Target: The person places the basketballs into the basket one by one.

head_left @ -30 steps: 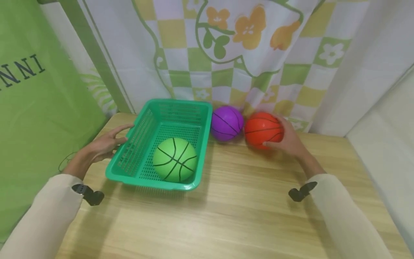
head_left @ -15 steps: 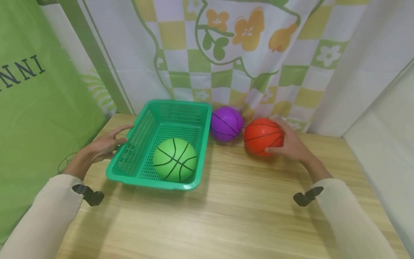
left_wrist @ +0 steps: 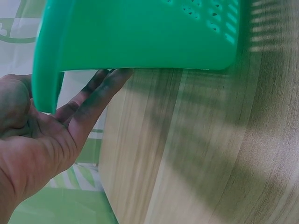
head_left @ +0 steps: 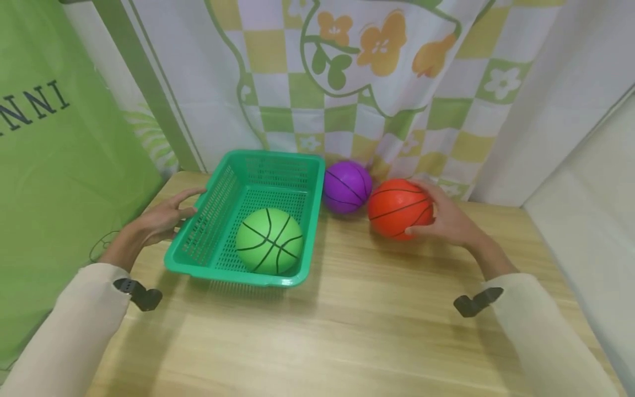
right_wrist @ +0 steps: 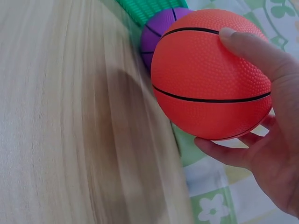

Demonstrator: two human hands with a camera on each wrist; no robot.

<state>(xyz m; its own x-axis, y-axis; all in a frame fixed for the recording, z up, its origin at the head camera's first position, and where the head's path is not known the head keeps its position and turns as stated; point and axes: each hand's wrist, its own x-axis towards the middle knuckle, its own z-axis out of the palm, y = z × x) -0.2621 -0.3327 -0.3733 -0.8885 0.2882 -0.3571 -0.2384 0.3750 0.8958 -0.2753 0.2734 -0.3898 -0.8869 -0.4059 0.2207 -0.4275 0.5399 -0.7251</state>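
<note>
In the head view, my right hand (head_left: 446, 218) grips a red toy basketball (head_left: 398, 209) from its right side. The right wrist view shows the thumb on one side of the ball and the fingers (right_wrist: 222, 151) around the other, with the ball close over the tabletop. My left hand (head_left: 166, 218) touches the left side of a green plastic basket (head_left: 317, 220). In the left wrist view its extended fingers (left_wrist: 98, 98) lie under the rim against the basket's outer wall. A light green toy basketball (head_left: 269, 241) sits inside the basket, toward its near right corner.
A purple toy basketball (head_left: 347, 187) stands between the basket and the red ball, near the back edge of the wooden table (head_left: 347, 331). Behind it hangs a patterned curtain (head_left: 347, 82). Green fabric (head_left: 49, 182) hangs on the left, and a pale wall (head_left: 595, 165) borders the right.
My right hand has brought the red basketball nearer to me and slightly left, away from the curtain. The left hand stays at the basket.
</note>
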